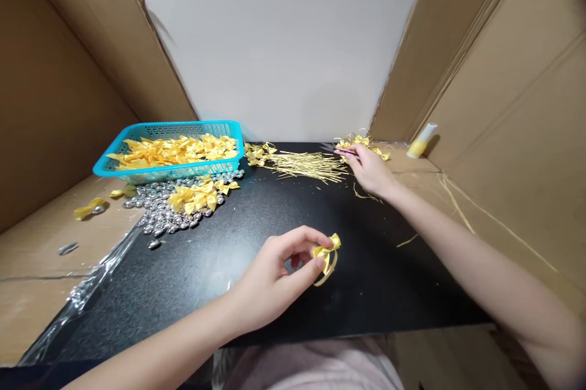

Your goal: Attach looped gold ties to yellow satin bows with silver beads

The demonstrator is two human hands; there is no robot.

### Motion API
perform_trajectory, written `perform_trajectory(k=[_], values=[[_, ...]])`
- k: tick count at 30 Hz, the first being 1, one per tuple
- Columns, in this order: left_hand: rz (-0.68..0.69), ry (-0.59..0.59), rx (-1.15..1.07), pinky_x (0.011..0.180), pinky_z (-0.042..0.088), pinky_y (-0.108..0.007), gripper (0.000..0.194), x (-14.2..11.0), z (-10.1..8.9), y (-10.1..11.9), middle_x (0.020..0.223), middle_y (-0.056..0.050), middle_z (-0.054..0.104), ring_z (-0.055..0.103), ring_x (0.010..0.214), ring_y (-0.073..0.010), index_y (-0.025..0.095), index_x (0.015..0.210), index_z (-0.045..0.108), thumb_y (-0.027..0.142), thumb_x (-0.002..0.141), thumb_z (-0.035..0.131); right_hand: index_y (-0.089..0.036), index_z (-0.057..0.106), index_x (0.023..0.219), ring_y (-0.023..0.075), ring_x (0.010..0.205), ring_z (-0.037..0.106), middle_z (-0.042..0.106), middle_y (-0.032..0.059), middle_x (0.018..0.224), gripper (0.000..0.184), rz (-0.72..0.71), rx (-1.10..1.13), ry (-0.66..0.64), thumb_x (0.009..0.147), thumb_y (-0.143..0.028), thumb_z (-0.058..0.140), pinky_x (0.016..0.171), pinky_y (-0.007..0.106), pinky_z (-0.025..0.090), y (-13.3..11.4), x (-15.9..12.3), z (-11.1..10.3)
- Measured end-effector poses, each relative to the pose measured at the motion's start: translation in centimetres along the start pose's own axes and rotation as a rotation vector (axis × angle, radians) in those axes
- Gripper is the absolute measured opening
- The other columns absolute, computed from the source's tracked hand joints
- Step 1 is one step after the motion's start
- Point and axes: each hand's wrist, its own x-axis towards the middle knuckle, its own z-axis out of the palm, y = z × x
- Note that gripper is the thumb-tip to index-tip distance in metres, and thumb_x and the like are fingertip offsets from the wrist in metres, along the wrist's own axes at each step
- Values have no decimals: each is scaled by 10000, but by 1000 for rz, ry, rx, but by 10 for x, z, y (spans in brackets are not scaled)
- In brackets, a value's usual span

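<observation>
Near the front middle of the black tabletop, my left hand pinches a yellow ribbon bow between thumb and fingertips. A thin ribbon loop hangs from the bow's right side. Farther back, my right hand is closed on small scissors, their slim blades pointing left. The scissors lie over the right end of a heap of gold twist ties. Just behind that hand is a pile of finished-looking yellow bows, partly hidden by it.
A turquoise basket full of yellow bows stands back left. Silver beads spread before it, with loose bows on top. More bows lie beside the basket. A spool of yellow thread stands at right. Cardboard walls flank both sides.
</observation>
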Motion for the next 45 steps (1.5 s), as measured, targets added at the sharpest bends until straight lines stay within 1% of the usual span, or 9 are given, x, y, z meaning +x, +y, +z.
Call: perform_trajectory(k=[3,4,6,8,11,15,20,26,45], values=[[-18,37,-73,657,422,-255,197,-4,4,1,802,-31,689,635,749,-157,190,1024,616,334,896,576,-184,591,799,163,673,616,664,31,753,263,-109,196,97,929,-393,498,602,242,432,-15,-56,-29],[-27,54,-119,666,426,-253,197,-6,6,1,805,-31,687,640,758,-157,190,1018,618,337,891,585,-189,587,761,140,573,573,630,9,672,272,-125,205,131,910,-409,529,530,231,396,-20,-77,-36],[-45,89,-246,679,431,-240,197,-7,10,0,812,-25,684,643,770,-148,194,1013,616,341,881,604,-190,590,761,104,476,503,603,-10,637,235,-190,228,163,890,-385,564,466,220,353,-31,-118,-45],[-59,113,-362,674,427,-219,195,-7,15,-1,806,-16,685,635,765,-131,199,1011,612,335,872,623,-187,581,751,95,475,498,589,-11,631,213,-239,226,171,868,-364,595,465,210,362,-42,-149,-46],[-56,152,-404,644,409,-193,189,-7,23,-3,787,-6,694,607,724,-103,203,1009,613,317,862,643,-180,562,729,96,491,506,544,-17,592,203,-224,245,189,855,-331,611,475,200,382,-56,-170,-35],[-16,240,-299,619,407,-200,188,-8,29,-1,760,1,685,567,671,-98,203,1017,621,313,865,633,-171,556,703,88,496,509,538,-15,587,202,-158,295,195,855,-292,609,477,186,389,-62,-170,-19],[80,333,-80,642,417,-229,121,-8,31,2,737,10,694,568,665,-113,207,974,641,249,863,618,-169,562,688,85,499,500,537,-16,590,226,-101,350,176,863,-307,599,480,189,380,-59,-171,-13],[129,351,26,633,415,-230,126,-6,32,1,764,15,713,572,658,-114,219,995,636,236,878,591,-173,575,718,88,523,524,564,-13,621,188,-72,387,180,864,-288,601,493,181,393,-57,-173,-10],[115,361,63,615,402,-233,128,-2,35,0,748,5,717,563,637,-120,204,990,639,241,878,592,-172,588,721,121,534,575,589,6,625,200,5,427,157,865,-310,596,486,197,443,-53,-176,-4]])
